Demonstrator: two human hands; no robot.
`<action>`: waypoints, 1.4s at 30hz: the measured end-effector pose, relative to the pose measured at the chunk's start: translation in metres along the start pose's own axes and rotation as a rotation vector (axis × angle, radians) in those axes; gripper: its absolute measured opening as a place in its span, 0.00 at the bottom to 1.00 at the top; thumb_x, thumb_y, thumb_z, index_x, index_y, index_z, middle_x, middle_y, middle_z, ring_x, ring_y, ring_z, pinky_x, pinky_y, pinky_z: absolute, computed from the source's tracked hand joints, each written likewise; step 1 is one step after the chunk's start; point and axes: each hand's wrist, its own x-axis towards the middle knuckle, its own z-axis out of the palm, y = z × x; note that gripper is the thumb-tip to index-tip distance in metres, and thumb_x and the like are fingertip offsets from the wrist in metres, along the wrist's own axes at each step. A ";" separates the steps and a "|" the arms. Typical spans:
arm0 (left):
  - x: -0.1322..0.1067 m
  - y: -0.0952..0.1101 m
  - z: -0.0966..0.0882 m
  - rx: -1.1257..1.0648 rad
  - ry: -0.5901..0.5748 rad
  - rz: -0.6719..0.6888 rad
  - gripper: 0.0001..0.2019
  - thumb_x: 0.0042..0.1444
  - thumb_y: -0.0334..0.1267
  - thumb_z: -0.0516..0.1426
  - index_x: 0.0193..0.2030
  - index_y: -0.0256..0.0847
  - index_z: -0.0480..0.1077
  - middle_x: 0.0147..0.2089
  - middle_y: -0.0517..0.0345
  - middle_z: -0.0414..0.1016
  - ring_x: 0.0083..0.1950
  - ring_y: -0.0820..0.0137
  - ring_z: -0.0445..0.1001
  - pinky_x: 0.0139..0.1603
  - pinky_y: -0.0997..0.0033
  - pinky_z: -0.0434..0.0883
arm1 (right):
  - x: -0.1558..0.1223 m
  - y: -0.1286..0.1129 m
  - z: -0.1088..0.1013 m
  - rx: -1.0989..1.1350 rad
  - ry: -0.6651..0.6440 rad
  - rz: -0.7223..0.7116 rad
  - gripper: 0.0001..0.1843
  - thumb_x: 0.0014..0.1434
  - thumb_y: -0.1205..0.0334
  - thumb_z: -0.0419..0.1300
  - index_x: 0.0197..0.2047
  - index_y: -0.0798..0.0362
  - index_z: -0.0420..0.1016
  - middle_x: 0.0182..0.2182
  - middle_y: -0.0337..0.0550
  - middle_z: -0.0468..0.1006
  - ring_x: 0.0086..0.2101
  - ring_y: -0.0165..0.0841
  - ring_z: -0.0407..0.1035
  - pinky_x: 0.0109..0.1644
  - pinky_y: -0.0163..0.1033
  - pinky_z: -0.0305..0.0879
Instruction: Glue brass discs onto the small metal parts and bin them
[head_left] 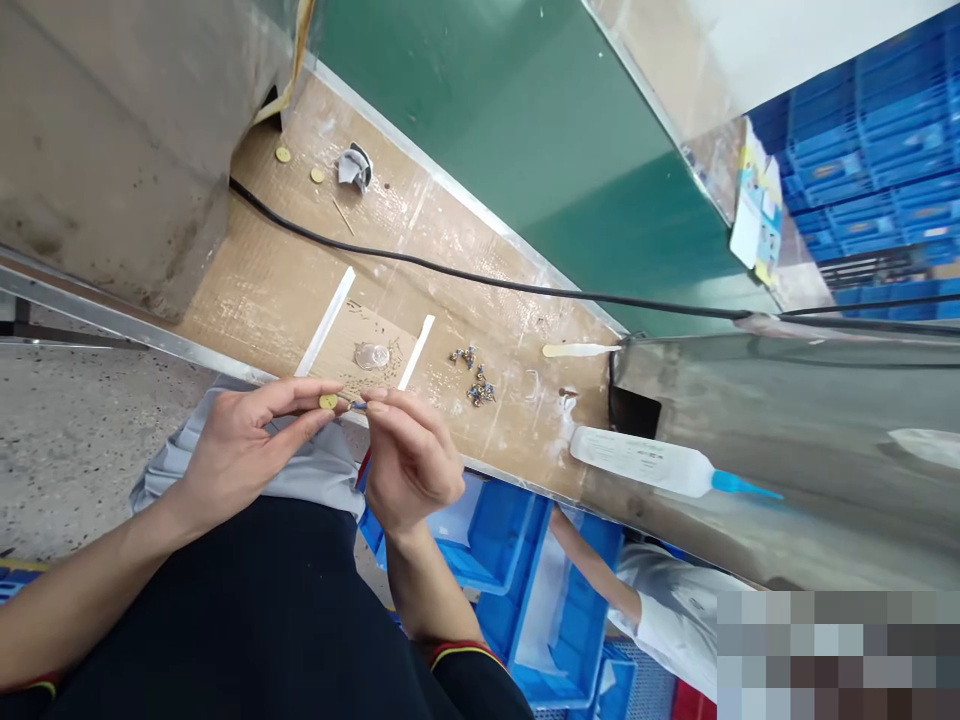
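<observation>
My left hand (240, 445) pinches a small round yellow disc (328, 401) between thumb and fingers, over the near edge of the bench. Close beside it, my right hand (412, 455) pinches a thin piece with a bluish end (358, 405), too small to name. The fingertips of both hands almost meet. Just beyond them, a clear blob (373, 355) lies among many tiny dark bits on a cardboard patch between two white strips (416, 352). To the right sits a cluster of small metallic and blue parts (481, 388).
A black cable (420, 262) crosses the bench. Two more yellow discs (317, 175), a thin stick (343, 215) and a crumpled grey-white piece (355, 168) lie farther back. A white bottle (645, 460) with a blue nozzle lies right. Blue crates (547, 620) stand below, near another person's arm (596, 570).
</observation>
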 end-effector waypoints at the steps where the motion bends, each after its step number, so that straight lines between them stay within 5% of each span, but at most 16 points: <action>1: 0.000 0.001 0.001 0.021 0.017 0.023 0.11 0.75 0.45 0.72 0.61 0.54 0.89 0.53 0.65 0.95 0.53 0.66 0.95 0.60 0.73 0.89 | -0.003 -0.003 0.003 0.012 0.004 0.010 0.21 0.75 0.76 0.69 0.60 0.41 0.90 0.51 0.41 0.93 0.47 0.37 0.91 0.53 0.45 0.92; 5: 0.001 0.001 0.004 -0.015 0.041 0.047 0.10 0.74 0.43 0.73 0.59 0.53 0.89 0.54 0.65 0.95 0.54 0.67 0.95 0.60 0.75 0.88 | -0.008 -0.003 0.007 0.083 0.018 0.065 0.20 0.74 0.77 0.69 0.60 0.43 0.90 0.51 0.42 0.93 0.47 0.36 0.91 0.53 0.45 0.93; 13: 0.003 0.006 -0.005 -0.144 -0.128 -0.036 0.13 0.77 0.39 0.70 0.64 0.54 0.87 0.51 0.61 0.95 0.50 0.69 0.94 0.57 0.77 0.88 | -0.003 0.000 0.001 0.137 -0.009 0.085 0.17 0.76 0.75 0.69 0.57 0.43 0.90 0.50 0.41 0.92 0.46 0.36 0.91 0.52 0.45 0.92; 21: 0.007 0.004 -0.014 -0.185 -0.090 -0.035 0.02 0.71 0.40 0.74 0.47 0.48 0.91 0.41 0.59 0.93 0.42 0.71 0.92 0.47 0.80 0.85 | 0.001 0.004 -0.007 0.224 0.089 0.226 0.13 0.77 0.71 0.69 0.55 0.43 0.90 0.49 0.41 0.90 0.44 0.35 0.90 0.47 0.44 0.90; 27: 0.013 -0.001 -0.013 -0.408 -0.107 -0.197 0.11 0.66 0.44 0.79 0.52 0.47 0.90 0.43 0.54 0.94 0.45 0.65 0.94 0.52 0.73 0.90 | 0.002 0.007 -0.010 0.252 0.106 0.262 0.15 0.76 0.72 0.69 0.55 0.42 0.90 0.50 0.40 0.90 0.45 0.34 0.89 0.47 0.43 0.90; 31: 0.013 -0.009 -0.014 -0.402 -0.092 -0.176 0.08 0.64 0.44 0.80 0.43 0.45 0.91 0.40 0.55 0.92 0.42 0.69 0.91 0.48 0.78 0.87 | 0.002 0.006 -0.011 0.230 0.107 0.258 0.12 0.77 0.71 0.69 0.54 0.43 0.89 0.49 0.41 0.90 0.44 0.34 0.89 0.45 0.43 0.90; 36: 0.011 -0.010 -0.012 -0.341 -0.063 -0.046 0.04 0.72 0.42 0.74 0.46 0.48 0.92 0.42 0.57 0.90 0.43 0.70 0.87 0.48 0.75 0.86 | 0.001 0.001 -0.009 0.202 0.076 0.226 0.10 0.77 0.70 0.69 0.53 0.45 0.88 0.48 0.41 0.90 0.43 0.34 0.89 0.48 0.44 0.90; 42: 0.004 0.002 -0.001 -0.241 -0.009 -0.086 0.13 0.73 0.47 0.74 0.59 0.47 0.90 0.44 0.55 0.94 0.43 0.66 0.93 0.51 0.70 0.92 | -0.004 -0.005 -0.004 0.205 0.027 0.174 0.14 0.77 0.72 0.69 0.56 0.43 0.89 0.49 0.40 0.91 0.45 0.35 0.90 0.50 0.45 0.91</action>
